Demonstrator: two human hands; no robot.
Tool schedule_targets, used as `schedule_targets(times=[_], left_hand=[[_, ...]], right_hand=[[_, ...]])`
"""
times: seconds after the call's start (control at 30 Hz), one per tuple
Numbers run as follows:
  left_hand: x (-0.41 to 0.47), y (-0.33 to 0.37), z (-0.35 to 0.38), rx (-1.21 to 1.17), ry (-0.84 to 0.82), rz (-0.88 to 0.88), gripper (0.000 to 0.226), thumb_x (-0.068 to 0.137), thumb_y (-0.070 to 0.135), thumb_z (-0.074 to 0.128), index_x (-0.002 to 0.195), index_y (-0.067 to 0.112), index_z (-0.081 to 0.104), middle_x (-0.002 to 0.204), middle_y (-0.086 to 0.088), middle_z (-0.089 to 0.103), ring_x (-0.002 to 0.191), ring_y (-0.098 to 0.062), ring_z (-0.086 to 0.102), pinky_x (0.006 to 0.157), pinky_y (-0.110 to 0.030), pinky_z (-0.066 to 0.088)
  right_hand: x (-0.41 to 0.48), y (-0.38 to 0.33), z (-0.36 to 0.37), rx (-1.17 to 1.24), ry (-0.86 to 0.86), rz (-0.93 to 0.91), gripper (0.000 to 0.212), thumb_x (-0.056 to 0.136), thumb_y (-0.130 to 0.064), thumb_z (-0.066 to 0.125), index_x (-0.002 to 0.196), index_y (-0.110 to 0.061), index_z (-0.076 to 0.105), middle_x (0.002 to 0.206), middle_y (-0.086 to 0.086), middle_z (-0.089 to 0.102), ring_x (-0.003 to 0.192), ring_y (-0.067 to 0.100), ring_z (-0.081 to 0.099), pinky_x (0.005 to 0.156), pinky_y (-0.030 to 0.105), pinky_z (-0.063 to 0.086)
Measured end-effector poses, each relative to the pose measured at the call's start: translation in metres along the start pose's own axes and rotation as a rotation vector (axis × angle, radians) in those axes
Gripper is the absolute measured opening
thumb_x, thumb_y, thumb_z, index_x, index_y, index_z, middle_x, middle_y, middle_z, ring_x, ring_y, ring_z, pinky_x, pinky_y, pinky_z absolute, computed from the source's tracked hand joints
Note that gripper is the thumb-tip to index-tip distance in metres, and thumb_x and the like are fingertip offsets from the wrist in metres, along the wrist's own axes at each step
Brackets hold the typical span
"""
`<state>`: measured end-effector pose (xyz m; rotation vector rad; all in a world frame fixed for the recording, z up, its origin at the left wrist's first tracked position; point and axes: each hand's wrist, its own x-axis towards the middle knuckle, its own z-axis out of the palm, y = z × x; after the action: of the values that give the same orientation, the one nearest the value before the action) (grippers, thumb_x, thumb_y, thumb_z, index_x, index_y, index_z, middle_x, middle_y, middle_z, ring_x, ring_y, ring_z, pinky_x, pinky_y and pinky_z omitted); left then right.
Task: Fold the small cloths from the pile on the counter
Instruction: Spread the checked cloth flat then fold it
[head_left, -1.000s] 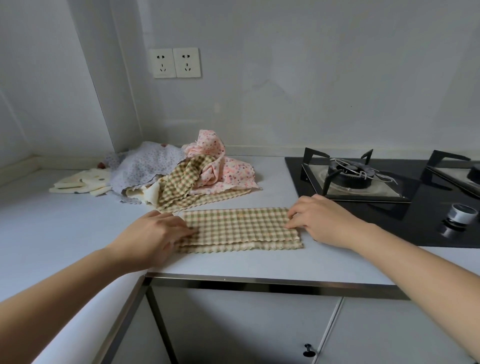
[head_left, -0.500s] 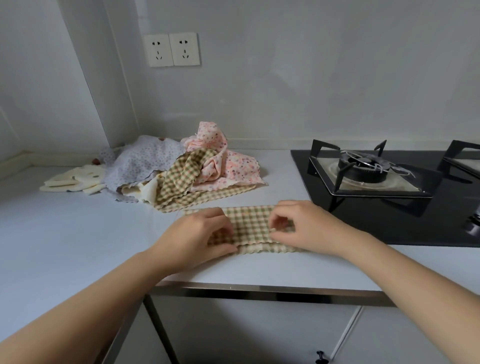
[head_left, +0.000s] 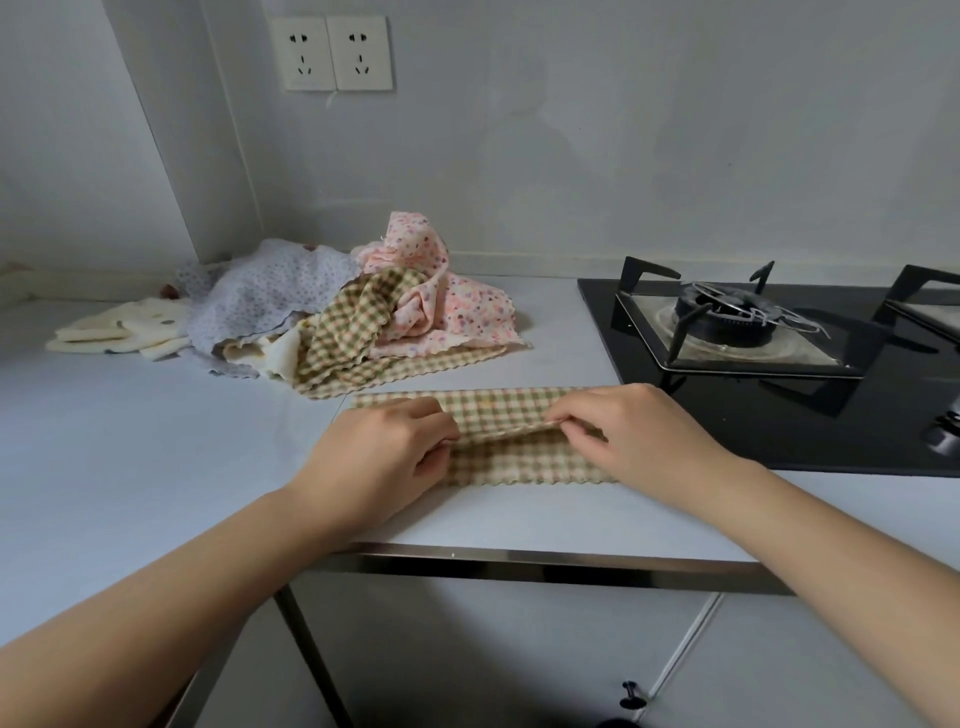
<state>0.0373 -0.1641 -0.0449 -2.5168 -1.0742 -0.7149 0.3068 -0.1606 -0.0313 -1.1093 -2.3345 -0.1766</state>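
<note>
A raised fold of the checked cloth (head_left: 498, 415) is pinched by the left hand (head_left: 382, 457) and right hand (head_left: 636, 441); between and beneath them it lies on the counter (head_left: 130, 441), the pile (head_left: 332, 317) beyond.

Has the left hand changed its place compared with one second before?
Yes. Against the counter's steel edge, the left hand moved right, from the checked cloth's left end toward its middle, where it now pinches a raised fold.
</note>
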Motion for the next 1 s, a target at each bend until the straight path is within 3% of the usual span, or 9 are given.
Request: schedule_targets(times=[0.1, 0.33, 0.53, 0.7, 0.77, 0.8, 0.87, 0.93, 1.0], left_hand=[[-0.002, -0.001, -0.009, 0.043, 0.024, 0.030, 0.020, 0.083, 0.022, 0.050, 0.089, 0.021, 0.069, 0.082, 0.007, 0.066, 0.071, -0.019, 0.063, 0.046, -0.032, 0.048], [-0.029, -0.015, -0.019, 0.139, -0.141, 0.063, 0.021, 0.087, 0.023, 0.047, 0.092, 0.021, 0.067, 0.079, 0.005, 0.069, 0.067, -0.021, 0.066, 0.044, -0.035, 0.049], [-0.036, -0.021, -0.034, 0.142, -0.136, 0.149, 0.018, 0.083, 0.016, 0.053, 0.089, 0.015, 0.070, 0.082, 0.001, 0.071, 0.066, -0.023, 0.068, 0.047, -0.035, 0.053], [-0.044, -0.024, -0.039, 0.121, -0.254, 0.072, 0.025, 0.085, 0.025, 0.045, 0.087, 0.019, 0.068, 0.078, 0.003, 0.070, 0.059, -0.022, 0.065, 0.045, -0.034, 0.051], [-0.039, -0.021, -0.042, 0.097, -0.162, 0.002, 0.031, 0.083, 0.026, 0.040, 0.090, 0.019, 0.068, 0.075, 0.002, 0.070, 0.058, -0.022, 0.064, 0.045, -0.032, 0.050], [-0.032, -0.017, -0.041, 0.080, -0.103, -0.039, 0.037, 0.083, 0.026, 0.037, 0.098, 0.016, 0.069, 0.085, -0.002, 0.072, 0.067, -0.023, 0.068, 0.050, -0.032, 0.054], [-0.011, -0.007, -0.030, 0.032, -0.074, -0.145, 0.052, 0.088, 0.030, 0.029, 0.123, 0.011, 0.063, 0.124, -0.009, 0.065, 0.109, -0.024, 0.065, 0.088, -0.035, 0.054], [0.010, 0.001, -0.011, -0.076, -0.198, -0.233, 0.061, 0.094, 0.036, 0.022, 0.145, 0.009, 0.041, 0.153, -0.008, 0.036, 0.142, -0.019, 0.032, 0.116, -0.028, 0.021], [0.023, 0.004, 0.007, -0.112, -0.381, -0.273, 0.061, 0.099, 0.041, 0.016, 0.154, 0.014, 0.016, 0.161, -0.002, 0.009, 0.149, -0.014, 0.004, 0.120, -0.028, 0.003]], right_hand=[[-0.005, -0.003, -0.007, -0.005, 0.004, -0.026, 0.020, 0.084, -0.014, 0.058, 0.095, -0.016, 0.076, 0.076, -0.006, 0.074, 0.058, 0.011, 0.065, 0.058, 0.027, 0.056], [-0.024, -0.006, -0.006, -0.032, -0.078, -0.053, 0.024, 0.083, -0.018, 0.058, 0.099, -0.021, 0.076, 0.086, -0.005, 0.076, 0.072, 0.016, 0.073, 0.060, 0.036, 0.060], [-0.030, -0.005, -0.004, -0.053, -0.124, -0.084, 0.034, 0.086, -0.028, 0.044, 0.098, -0.024, 0.076, 0.096, -0.007, 0.076, 0.082, 0.016, 0.074, 0.058, 0.037, 0.060], [-0.031, -0.010, -0.015, 0.002, -0.236, 0.030, 0.037, 0.087, -0.026, 0.044, 0.106, -0.026, 0.076, 0.115, -0.013, 0.070, 0.110, -0.002, 0.061, 0.091, 0.022, 0.053], [-0.023, -0.012, -0.024, 0.061, -0.263, 0.081, 0.029, 0.094, -0.019, 0.050, 0.110, -0.018, 0.075, 0.120, -0.009, 0.069, 0.113, 0.003, 0.060, 0.097, 0.015, 0.044], [-0.016, -0.014, -0.024, 0.079, -0.242, 0.098, 0.030, 0.097, -0.016, 0.049, 0.117, -0.015, 0.071, 0.127, -0.005, 0.066, 0.118, 0.007, 0.058, 0.102, 0.014, 0.038], [0.003, -0.019, -0.013, 0.100, -0.236, 0.161, 0.038, 0.103, -0.017, 0.040, 0.138, -0.011, 0.053, 0.147, 0.002, 0.047, 0.138, 0.012, 0.040, 0.113, 0.015, 0.020], [0.022, -0.028, 0.009, 0.110, -0.366, 0.263, 0.049, 0.106, -0.024, 0.029, 0.153, -0.010, 0.025, 0.162, 0.004, 0.016, 0.150, 0.014, 0.012, 0.120, 0.023, 0.006], [0.031, -0.033, 0.032, 0.051, -0.526, 0.351, 0.057, 0.106, -0.034, 0.021, 0.156, -0.013, 0.003, 0.163, 0.006, -0.007, 0.150, 0.018, -0.008, 0.122, 0.034, -0.003]])
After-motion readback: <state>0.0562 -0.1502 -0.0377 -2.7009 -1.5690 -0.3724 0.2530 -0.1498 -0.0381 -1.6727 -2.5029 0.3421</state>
